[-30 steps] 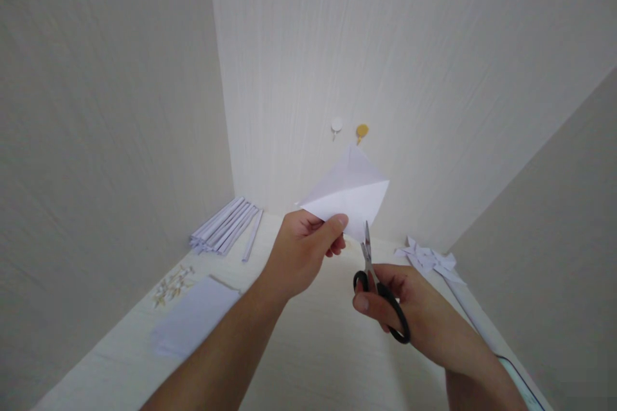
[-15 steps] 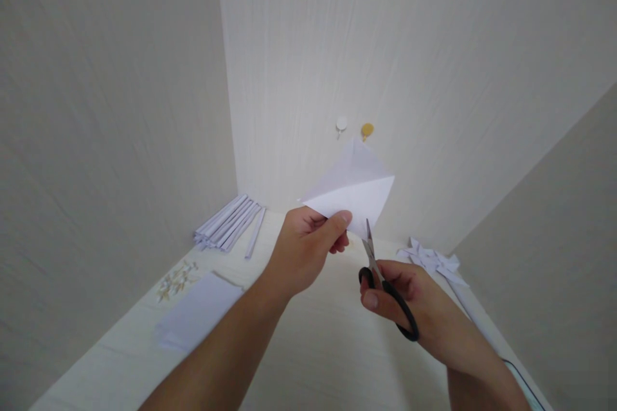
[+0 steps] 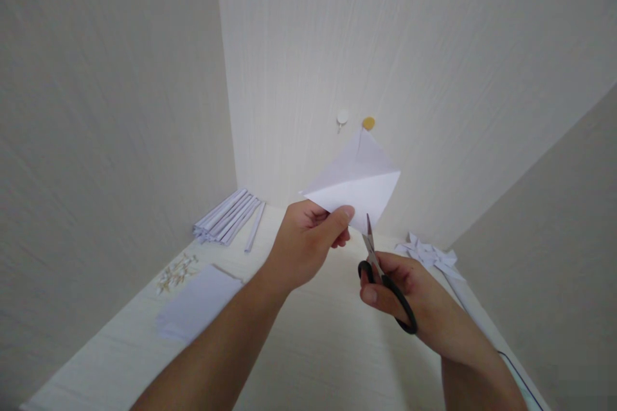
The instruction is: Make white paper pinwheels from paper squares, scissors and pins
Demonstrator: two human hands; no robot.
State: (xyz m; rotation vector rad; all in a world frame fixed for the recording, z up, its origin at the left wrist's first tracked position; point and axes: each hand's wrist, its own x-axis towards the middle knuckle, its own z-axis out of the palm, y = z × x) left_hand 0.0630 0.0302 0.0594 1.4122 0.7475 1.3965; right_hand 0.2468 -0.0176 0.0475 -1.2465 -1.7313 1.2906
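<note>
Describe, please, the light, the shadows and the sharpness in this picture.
Head view: back wall brightest near mid-frame, upper corners darker; head view: faint shadow on the table below the right hand; head view: the paper stack looks soft at its near edge.

1. No text, label, brand, number or sign can be read anywhere in view.
</note>
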